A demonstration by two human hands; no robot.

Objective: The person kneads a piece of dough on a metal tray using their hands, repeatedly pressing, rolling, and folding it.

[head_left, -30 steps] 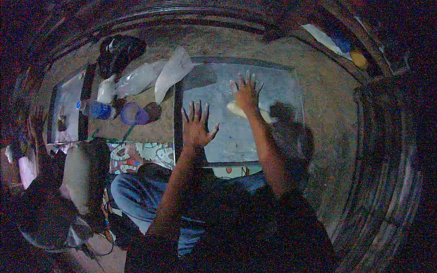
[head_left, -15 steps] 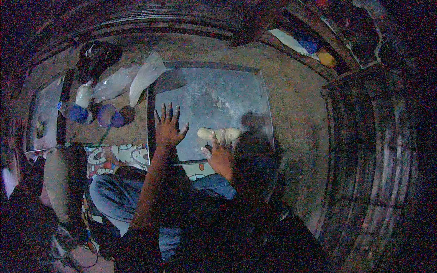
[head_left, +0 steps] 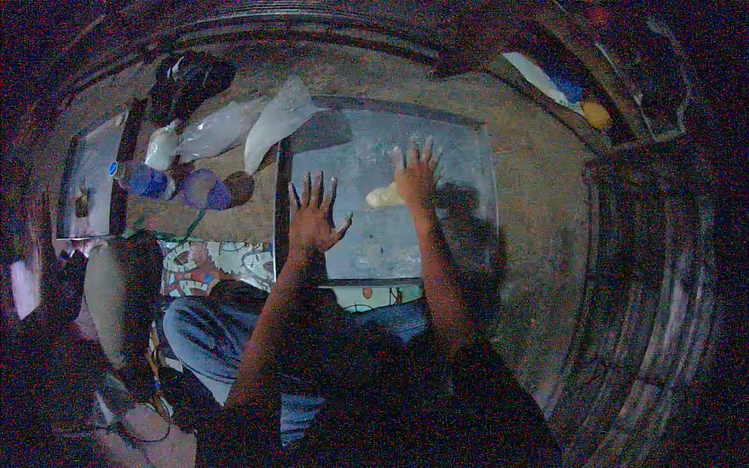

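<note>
A pale roll of dough (head_left: 381, 196) lies on a framed flat board (head_left: 367, 253) in front of me. My right hand (head_left: 416, 175) presses over the roll's right part with its fingers stretched out, hiding that part. White smears, like flour, mark the board. Over the board's left side my left hand (head_left: 315, 218) is spread wide with nothing in it; whether it touches the surface I cannot tell.
Left of the board are clear plastic bags (head_left: 277, 125), a bottle with a blue label (head_left: 147, 181), a purple round thing (head_left: 204, 189) and a black bag (head_left: 187, 86). Another person's leg (head_left: 117, 304) and a second framed board (head_left: 95, 175) are further left. Corrugated sheeting (head_left: 647, 273) stands right.
My right hand has moved away from me across the board, and the dough roll has shifted slightly away too. My left hand stays spread. The whole view has shifted a little.
</note>
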